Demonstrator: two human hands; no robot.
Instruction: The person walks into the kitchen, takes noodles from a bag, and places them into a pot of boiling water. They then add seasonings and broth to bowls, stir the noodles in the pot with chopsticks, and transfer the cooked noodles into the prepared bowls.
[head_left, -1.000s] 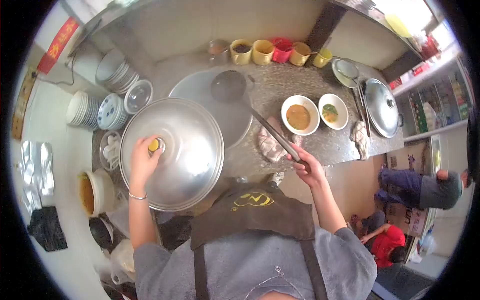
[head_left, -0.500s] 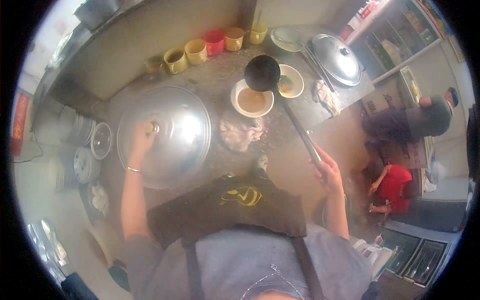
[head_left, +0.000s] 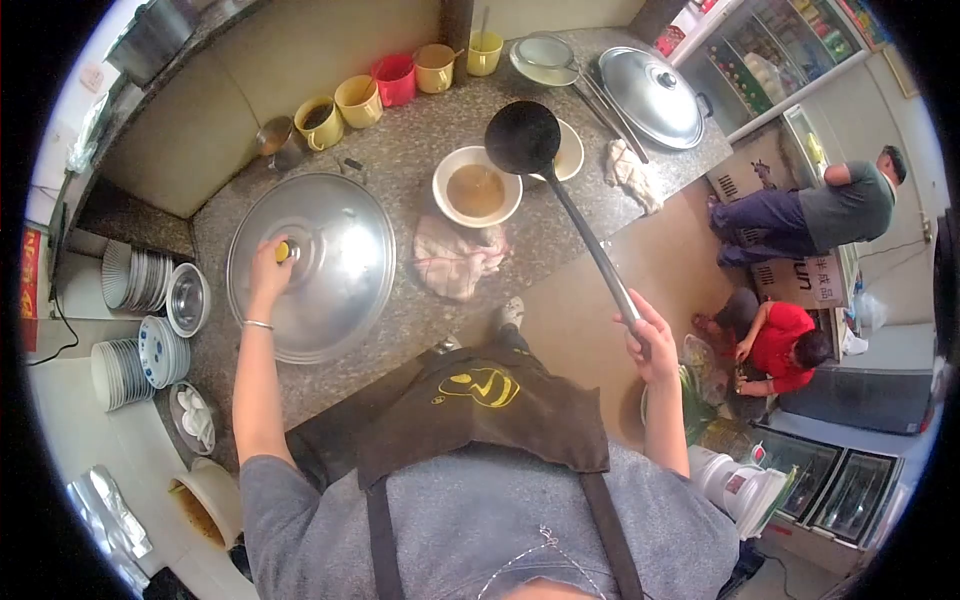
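Observation:
My left hand [head_left: 268, 277] is closed around the yellow knob of a large round metal lid [head_left: 345, 320], which lies flat at the left of the counter. My right hand [head_left: 650, 338] grips the handle of a long black ladle [head_left: 590, 235]. The ladle's dark head is raised over the counter, between the camera and two white bowls. One white bowl [head_left: 447, 205] holds thin brown broth. Behind the ladle, a second white bowl [head_left: 572, 150] is mostly hidden. A crumpled cloth [head_left: 450, 262] lies just in front of the broth bowl.
Yellow and red mugs [head_left: 395, 80] line the back wall. A lidded pot [head_left: 650, 95] and another cloth [head_left: 632, 175] are at the right. Stacked plates [head_left: 122, 375] stand at the left. Two people are beyond the counter, one in a red shirt [head_left: 785, 345].
The haze over the view has thinned, so everything looks sharper. The view has shifted a little, and the ladle's head now covers more of the second bowl. Both hands keep their grips.

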